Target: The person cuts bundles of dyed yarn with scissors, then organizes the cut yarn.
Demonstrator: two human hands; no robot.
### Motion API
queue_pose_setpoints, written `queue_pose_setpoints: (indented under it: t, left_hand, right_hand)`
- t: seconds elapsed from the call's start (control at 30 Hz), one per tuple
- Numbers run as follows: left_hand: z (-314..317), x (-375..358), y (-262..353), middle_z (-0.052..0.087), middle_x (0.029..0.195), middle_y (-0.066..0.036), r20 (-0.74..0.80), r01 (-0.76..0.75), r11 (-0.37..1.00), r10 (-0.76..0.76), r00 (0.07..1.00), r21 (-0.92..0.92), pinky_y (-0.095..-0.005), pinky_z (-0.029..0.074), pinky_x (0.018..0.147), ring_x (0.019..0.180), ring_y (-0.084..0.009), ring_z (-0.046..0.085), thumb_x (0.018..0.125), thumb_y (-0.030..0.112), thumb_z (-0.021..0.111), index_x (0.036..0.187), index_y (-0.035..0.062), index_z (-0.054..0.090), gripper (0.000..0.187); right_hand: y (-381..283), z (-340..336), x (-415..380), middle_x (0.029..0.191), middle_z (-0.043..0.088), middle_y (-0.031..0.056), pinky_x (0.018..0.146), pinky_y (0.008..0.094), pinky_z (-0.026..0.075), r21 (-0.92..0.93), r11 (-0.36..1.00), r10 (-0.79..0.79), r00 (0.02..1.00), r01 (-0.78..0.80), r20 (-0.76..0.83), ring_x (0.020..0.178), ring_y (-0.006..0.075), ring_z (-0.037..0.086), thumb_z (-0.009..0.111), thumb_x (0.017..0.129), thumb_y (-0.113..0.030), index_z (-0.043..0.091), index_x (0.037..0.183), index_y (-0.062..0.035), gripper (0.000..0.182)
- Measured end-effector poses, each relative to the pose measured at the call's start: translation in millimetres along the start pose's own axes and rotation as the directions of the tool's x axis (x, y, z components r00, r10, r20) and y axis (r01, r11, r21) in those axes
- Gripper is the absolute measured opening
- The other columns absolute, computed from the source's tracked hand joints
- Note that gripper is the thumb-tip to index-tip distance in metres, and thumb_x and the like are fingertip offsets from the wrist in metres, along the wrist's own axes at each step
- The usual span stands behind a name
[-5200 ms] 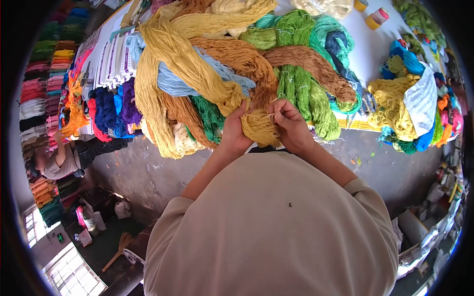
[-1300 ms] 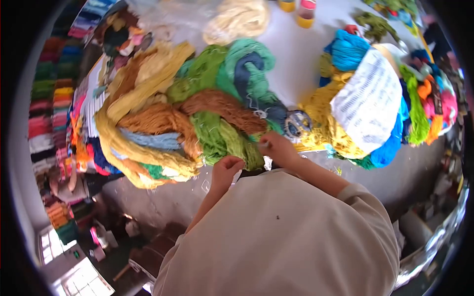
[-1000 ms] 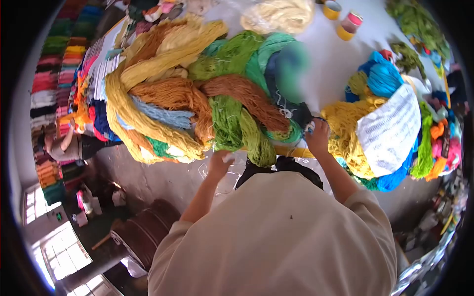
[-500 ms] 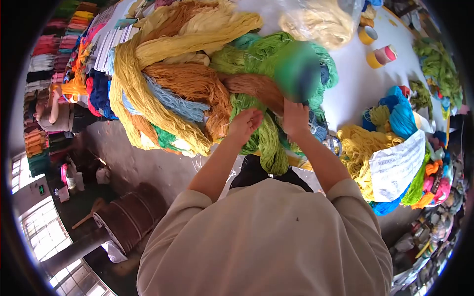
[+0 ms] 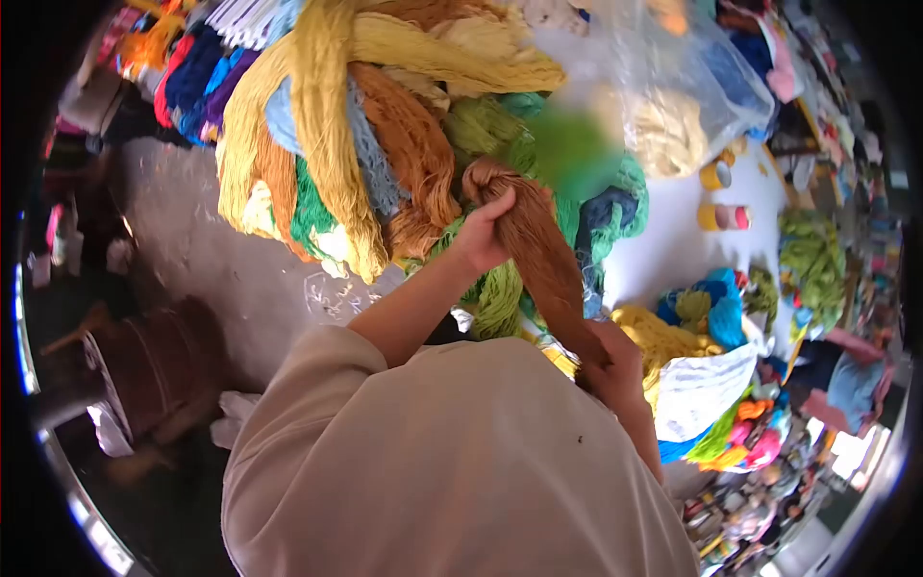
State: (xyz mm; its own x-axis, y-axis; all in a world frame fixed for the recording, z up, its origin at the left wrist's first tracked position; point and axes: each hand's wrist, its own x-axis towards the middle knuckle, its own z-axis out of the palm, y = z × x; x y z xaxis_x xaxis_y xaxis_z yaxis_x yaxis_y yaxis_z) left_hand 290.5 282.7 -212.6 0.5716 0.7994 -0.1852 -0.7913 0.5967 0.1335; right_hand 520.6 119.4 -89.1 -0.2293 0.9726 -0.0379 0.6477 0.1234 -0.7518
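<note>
A long brown skein of yarn [image 5: 543, 245] is stretched slantwise in front of me, its looped upper end over the pile. My left hand [image 5: 486, 236] grips it near that end, thumb on top and the other fingers mostly hidden beneath. Lower down to the right, my right hand [image 5: 615, 358] is closed round the skein's other end. Behind it lie green skeins [image 5: 500, 298], a rust-orange skein [image 5: 409, 139], a light blue skein [image 5: 375, 159] and a large yellow skein [image 5: 327, 106].
On the white table [image 5: 663, 231] stand a clear plastic bag of cream yarn [image 5: 668, 135] and yellow-ended cones [image 5: 721, 217]. A printed sheet [image 5: 707, 385] lies over bright yarn at right. A rusty drum [image 5: 154, 361] is at lower left; a person [image 5: 846, 380] is at far right.
The brown skein has come up off the pile and toward me. My left hand has taken hold of it, and my right hand has pulled its end down and right. My view has shifted.
</note>
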Motion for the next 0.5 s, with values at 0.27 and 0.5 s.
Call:
queue_pose_setpoints:
  t: [0.27,0.5]
  left_hand:
    - [95,-70,26,0.056,0.138,-0.013,0.202,-0.293,0.907,0.239,0.95,0.303,-0.0458,0.042,0.109,0.127,-0.0286,0.054,0.096,0.016,0.064,0.142,0.0045,0.044,0.052]
    - [116,-142,88,0.065,0.108,-0.002,0.056,-0.457,0.444,0.668,0.742,0.771,-0.0307,0.047,0.096,0.106,-0.0126,0.059,0.098,0.021,0.065,0.119,-0.0015,0.063,0.031]
  right_hand:
    - [12,-29,19,0.106,0.066,0.011,0.084,0.0301,0.051,0.107,0.986,0.144,0.976,-0.128,-0.165,0.096,0.0186,0.064,0.063,0.077,0.012,0.059,0.122,-0.001,0.047]
    - [-24,-3,105,0.112,0.066,0.0108,0.09,0.0308,0.05,0.035,0.995,-0.093,0.995,0.092,0.024,0.103,0.0177,0.063,0.068,0.08,0.007,0.056,0.127,-0.0003,0.049]
